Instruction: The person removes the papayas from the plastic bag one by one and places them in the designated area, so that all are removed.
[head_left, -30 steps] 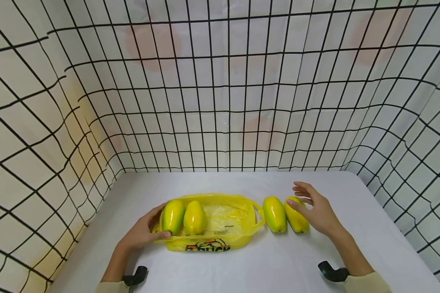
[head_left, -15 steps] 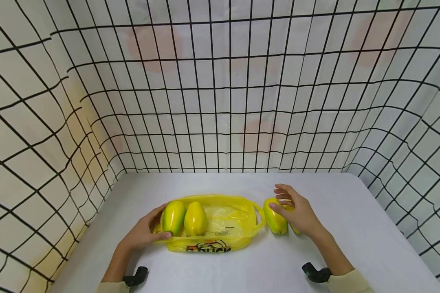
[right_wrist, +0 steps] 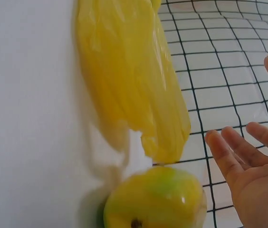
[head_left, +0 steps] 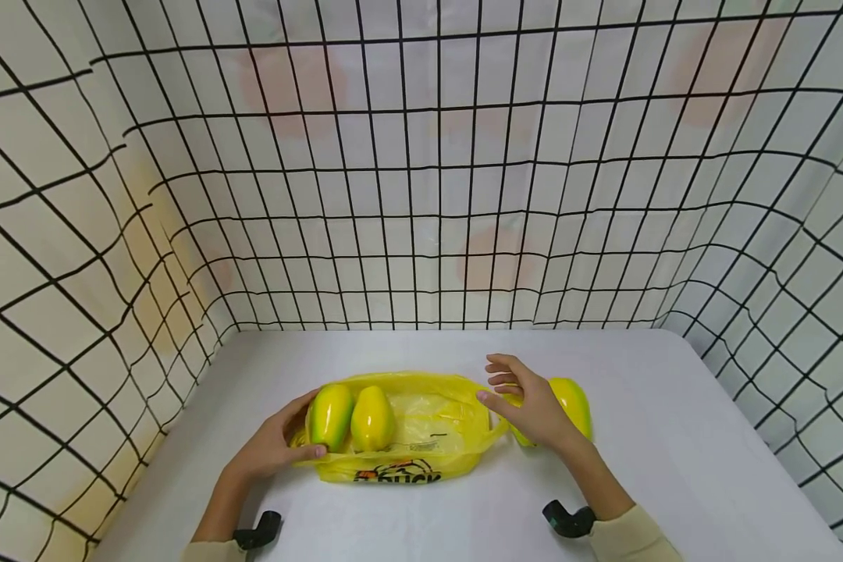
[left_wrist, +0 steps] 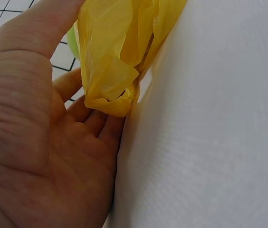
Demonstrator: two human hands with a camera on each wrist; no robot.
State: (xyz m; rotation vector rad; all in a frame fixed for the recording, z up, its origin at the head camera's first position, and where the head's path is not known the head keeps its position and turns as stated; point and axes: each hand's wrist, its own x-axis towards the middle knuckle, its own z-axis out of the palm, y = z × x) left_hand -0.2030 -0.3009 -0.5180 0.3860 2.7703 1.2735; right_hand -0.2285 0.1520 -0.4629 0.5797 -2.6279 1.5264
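A yellow plastic bag [head_left: 432,425] lies on the table with its mouth open upward. Two glossy yellow-green papayas [head_left: 332,417] sit side by side at its left end. My left hand [head_left: 274,443] holds that end, thumb in front and fingers behind; gathered plastic [left_wrist: 108,57] shows between them in the left wrist view. Over the bag's right handle and a papaya outside it, my right hand [head_left: 531,402] hovers with fingers spread, holding nothing. That papaya [right_wrist: 157,199], mostly hidden by the hand in the head view, shows below the bag in the right wrist view. Another papaya [head_left: 574,406] lies to its right.
The table [head_left: 393,519] has a white cover. White walls with a black grid [head_left: 421,195] enclose it at the back and both sides. Dark camera mounts [head_left: 260,531] sit at both wrists.
My right hand has moved left from above the far right papaya, past it, to the papaya beside the bag's handle. The left hand, bag and fruit have stayed put.
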